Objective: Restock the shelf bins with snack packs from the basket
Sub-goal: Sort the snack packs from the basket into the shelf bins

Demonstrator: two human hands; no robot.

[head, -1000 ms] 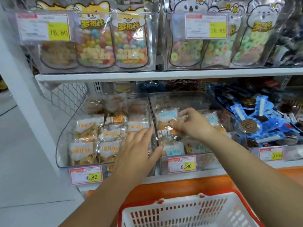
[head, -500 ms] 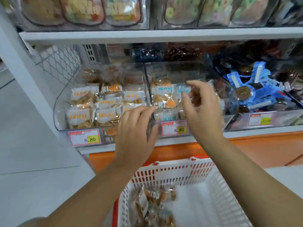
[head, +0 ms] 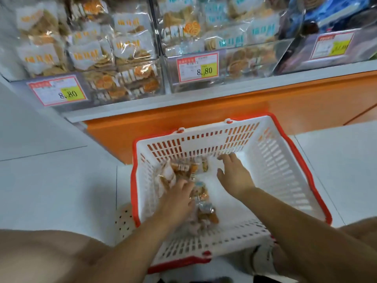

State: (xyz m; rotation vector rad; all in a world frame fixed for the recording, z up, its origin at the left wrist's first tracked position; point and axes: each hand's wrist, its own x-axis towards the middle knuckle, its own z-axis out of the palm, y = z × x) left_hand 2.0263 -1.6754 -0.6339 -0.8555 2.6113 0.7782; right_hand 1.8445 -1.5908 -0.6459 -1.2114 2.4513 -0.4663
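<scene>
Take the basket (head: 275,160) as your reference point. Both of your hands are inside it.

Your left hand (head: 177,198) lies on the snack packs (head: 184,170) heaped along the basket's left wall. Its fingertips are buried among the wrappers, so it cannot be told whether they pinch a pack. Your right hand (head: 236,175) hovers over the bare floor at the basket's middle, fingers spread and loosely extended, holding nothing.

Above and beyond the basket's left corner, the left bin (head: 102,92) is stacked high with orange-labelled packs. Directly beyond the basket's far wall, the middle bin (head: 244,62) holds blue-labelled packs.

Status, as a judgement: restocking is well advanced but not complete. A small cluster of packs lies in the basket, yet to be transferred. The step in hand appears to be picking up the next pack.
</scene>
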